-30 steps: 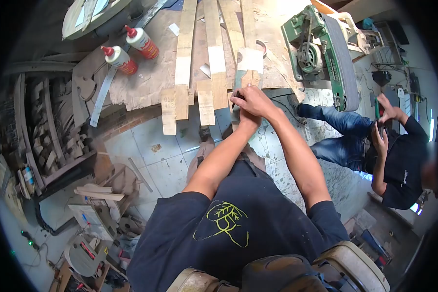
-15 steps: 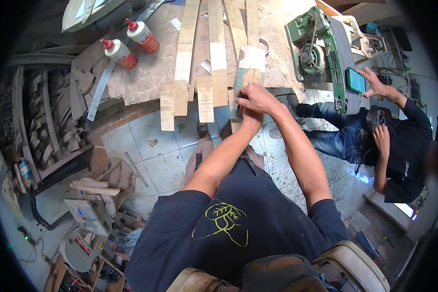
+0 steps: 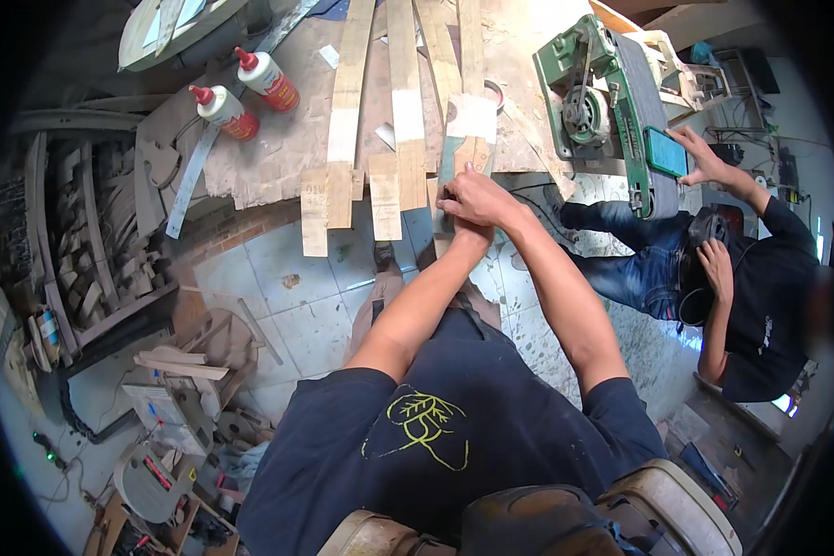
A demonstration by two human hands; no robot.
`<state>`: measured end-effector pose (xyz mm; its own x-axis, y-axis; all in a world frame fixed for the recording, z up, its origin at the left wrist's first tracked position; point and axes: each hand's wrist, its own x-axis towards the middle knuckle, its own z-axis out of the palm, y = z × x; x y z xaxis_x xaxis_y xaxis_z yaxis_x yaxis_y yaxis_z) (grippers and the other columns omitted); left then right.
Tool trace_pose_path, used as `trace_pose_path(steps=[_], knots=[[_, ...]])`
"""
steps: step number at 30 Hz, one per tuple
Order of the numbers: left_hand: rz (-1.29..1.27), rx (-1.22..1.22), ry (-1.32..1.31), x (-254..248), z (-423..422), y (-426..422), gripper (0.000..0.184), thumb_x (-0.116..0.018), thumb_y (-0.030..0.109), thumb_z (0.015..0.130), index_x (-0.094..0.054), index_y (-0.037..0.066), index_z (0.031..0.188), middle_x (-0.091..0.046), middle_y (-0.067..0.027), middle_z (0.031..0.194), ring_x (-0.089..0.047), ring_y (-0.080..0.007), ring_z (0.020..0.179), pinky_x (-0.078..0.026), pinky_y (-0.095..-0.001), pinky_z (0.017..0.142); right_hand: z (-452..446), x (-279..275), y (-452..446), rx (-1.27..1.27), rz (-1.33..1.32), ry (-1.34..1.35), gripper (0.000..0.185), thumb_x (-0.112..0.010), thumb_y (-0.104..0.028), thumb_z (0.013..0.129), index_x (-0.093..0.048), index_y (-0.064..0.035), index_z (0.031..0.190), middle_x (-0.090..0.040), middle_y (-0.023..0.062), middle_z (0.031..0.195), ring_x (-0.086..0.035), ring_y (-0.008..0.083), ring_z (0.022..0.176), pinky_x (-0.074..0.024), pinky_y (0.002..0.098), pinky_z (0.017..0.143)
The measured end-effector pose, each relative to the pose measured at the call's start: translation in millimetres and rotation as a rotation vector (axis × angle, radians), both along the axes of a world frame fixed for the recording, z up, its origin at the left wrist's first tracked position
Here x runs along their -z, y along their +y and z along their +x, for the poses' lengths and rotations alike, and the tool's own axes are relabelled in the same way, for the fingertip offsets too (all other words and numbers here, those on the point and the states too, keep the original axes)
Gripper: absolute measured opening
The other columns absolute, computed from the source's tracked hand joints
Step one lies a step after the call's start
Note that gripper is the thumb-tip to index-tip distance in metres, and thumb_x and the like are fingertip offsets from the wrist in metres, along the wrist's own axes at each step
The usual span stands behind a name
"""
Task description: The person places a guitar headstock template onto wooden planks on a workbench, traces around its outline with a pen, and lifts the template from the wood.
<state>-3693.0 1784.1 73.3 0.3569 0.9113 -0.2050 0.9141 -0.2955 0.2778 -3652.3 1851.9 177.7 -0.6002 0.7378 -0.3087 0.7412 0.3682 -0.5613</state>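
My right hand (image 3: 477,197) is closed at the table's front edge, on top of my left hand (image 3: 471,230), which is mostly hidden beneath it. Whatever they hold is too small or covered to make out. Just beyond the fingers lies a small wooden piece (image 3: 471,157) with a drawn outline, by a green strip and a whitish panel (image 3: 472,118). To the left, long wooden strips (image 3: 346,102) with pale ends run across the table. Shorter wood pieces (image 3: 314,213) stick out past the edge, one with printed marks.
Two red-capped glue bottles (image 3: 271,82) stand at the table's left. A green belt sander (image 3: 612,116) is at its right. Beside it a co-worker (image 3: 760,278) holds a phone (image 3: 665,153). Wood scraps fill a rack (image 3: 111,324) at left.
The co-worker has stretched one arm toward the sander, bringing the phone over it, and lowered the other hand to the waist. My hands stay together, with only slight shifts.
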Motion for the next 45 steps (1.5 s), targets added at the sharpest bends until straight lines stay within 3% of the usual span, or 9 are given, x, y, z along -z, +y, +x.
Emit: trace_pose_path(steps=[7,8,10,15,18,33,36,39,45], knots=[[-0.206,0.092,0.097,-19,0,16,0.058,-0.053,0.021,0.098,-0.044,-0.001,0.151,-0.037,-0.0206,0.160,-0.033,-0.0370,0.149,-0.029,-0.0542,0.117,2,-17,29,0.007,0.065,0.021,0.025,-0.071,-0.021,0.086,-0.070,0.0035,0.089,-0.067,0.0296,0.082,-0.066,0.0487,0.084,-0.0533,0.0529,0.076],[-0.035,0.031,0.069,-14,2,12,0.054,-0.056,0.017,0.094,-0.052,-0.005,0.143,-0.044,-0.0238,0.154,-0.042,-0.0392,0.139,-0.037,-0.0511,0.110,2,-19,38,0.012,0.073,0.014,0.024,-0.071,-0.021,0.086,-0.070,0.0030,0.089,-0.067,0.0292,0.083,-0.066,0.0483,0.084,-0.0532,0.0529,0.076],[-0.097,-0.325,-0.360,-17,1,7,0.048,-0.049,0.017,0.099,-0.049,-0.002,0.143,-0.050,-0.0224,0.146,-0.047,-0.0366,0.135,-0.037,-0.0486,0.112,3,-28,53,-0.014,0.158,-0.019,0.022,-0.070,-0.019,0.091,-0.074,0.0016,0.097,-0.070,0.0262,0.087,-0.068,0.0447,0.083,-0.0546,0.0494,0.076],[0.082,0.072,0.281,-35,-4,10,0.044,-0.055,0.022,0.092,-0.069,-0.007,0.123,-0.041,-0.0357,0.154,-0.048,-0.0443,0.133,-0.039,-0.0440,0.104,9,-39,86,0.047,0.169,0.076,0.020,-0.069,-0.018,0.089,-0.072,0.0014,0.092,-0.069,0.0262,0.086,-0.066,0.0463,0.087,-0.0523,0.0516,0.077],[0.144,0.112,0.289,-19,-1,10,0.045,-0.057,0.025,0.089,-0.075,-0.007,0.115,-0.034,-0.0411,0.155,-0.041,-0.0501,0.138,-0.037,-0.0429,0.104,10,-45,96,0.061,0.150,0.037,0.023,-0.069,-0.020,0.089,-0.073,0.0024,0.095,-0.070,0.0276,0.090,-0.067,0.0459,0.088,-0.0528,0.0506,0.078],[0.322,0.171,0.323,-29,-9,12,0.045,-0.059,0.031,0.089,-0.077,-0.005,0.109,-0.056,-0.0409,0.136,-0.036,-0.0545,0.144,-0.029,-0.0514,0.109,28,-39,113,0.250,0.160,0.028,0.037,-0.071,-0.027,0.088,-0.070,0.0098,0.087,-0.067,0.0328,0.083,-0.067,0.0495,0.084,-0.0526,0.0525,0.075],[0.240,0.238,0.335,-39,-10,14,0.041,-0.062,0.029,0.087,-0.079,-0.003,0.107,-0.055,-0.0414,0.137,-0.034,-0.0552,0.145,-0.030,-0.0539,0.110,33,-43,117,0.241,0.166,0.044,0.037,-0.070,-0.028,0.088,-0.070,0.0090,0.085,-0.066,0.0325,0.082,-0.066,0.0492,0.083,-0.0525,0.0528,0.075],[0.078,0.247,0.308,-45,-8,17,0.040,-0.055,0.022,0.094,-0.075,-0.005,0.117,-0.032,-0.0407,0.156,-0.038,-0.0502,0.143,-0.033,-0.0539,0.112,34,-56,117,0.221,0.153,0.031,0.035,-0.069,-0.027,0.088,-0.071,0.0079,0.085,-0.066,0.0324,0.081,-0.066,0.0486,0.083,-0.0526,0.0525,0.075],[0.148,0.110,0.150,-36,-9,13,0.039,-0.068,0.022,0.083,-0.076,-0.010,0.103,-0.023,-0.0458,0.156,-0.050,-0.0473,0.125,-0.054,-0.0400,0.096,41,-57,124,0.339,0.191,0.138,0.031,-0.066,-0.023,0.087,-0.073,0.0067,0.090,-0.067,0.0311,0.082,-0.068,0.0466,0.084,-0.0535,0.0506,0.078]])
